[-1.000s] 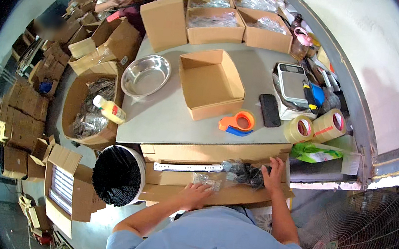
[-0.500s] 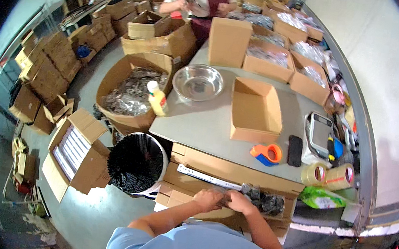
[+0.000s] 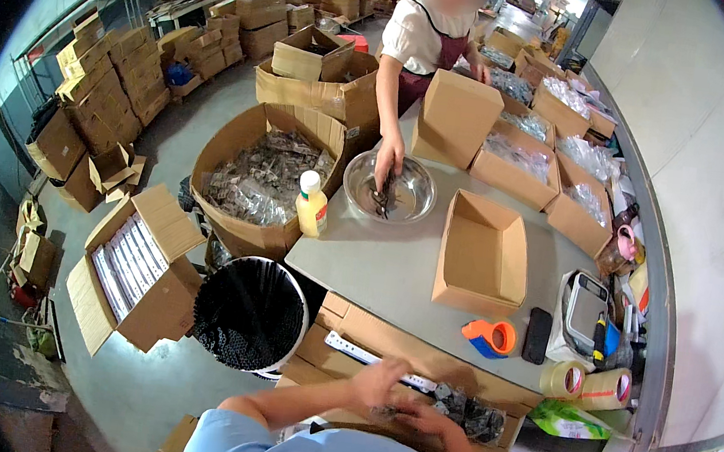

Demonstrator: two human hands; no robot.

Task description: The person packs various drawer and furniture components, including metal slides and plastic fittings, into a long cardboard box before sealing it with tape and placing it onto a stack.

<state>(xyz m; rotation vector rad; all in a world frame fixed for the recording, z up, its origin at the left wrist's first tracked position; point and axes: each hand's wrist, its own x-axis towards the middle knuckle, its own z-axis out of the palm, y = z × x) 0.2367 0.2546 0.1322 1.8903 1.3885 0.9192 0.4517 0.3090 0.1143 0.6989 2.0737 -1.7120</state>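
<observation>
Two bare hands work close together in the head view, the one I have from here, over an open cardboard carton (image 3: 310, 372) set against the near edge of the tabletop (image 3: 376, 263). I see the left hand (image 3: 378, 381) above the carton's middle, fingers bent and drawn together, and the right hand (image 3: 425, 418) just beside it, nearer the body, fingers curled inward. Something small and dark seems to sit between them, but the fingers hide it, so I cannot tell how far either grip is closed or what it has hold of. A white metal rail (image 3: 346, 347) lies in the carton along its far side, partly behind the left hand; toward the carton's right end I make out dark parts in clear plastic (image 3: 483, 421). On the tabletop, an orange-and-blue tape dispenser (image 3: 489, 337) sits by the near edge, with a black phone (image 3: 537, 336) just to its right and a shallow box (image 3: 477, 295) behind. Near the left edge stand a yellow bottle (image 3: 311, 211) and a steel bowl (image 3: 416, 201), into which a co-worker's hand (image 3: 390, 160) reaches.
</observation>
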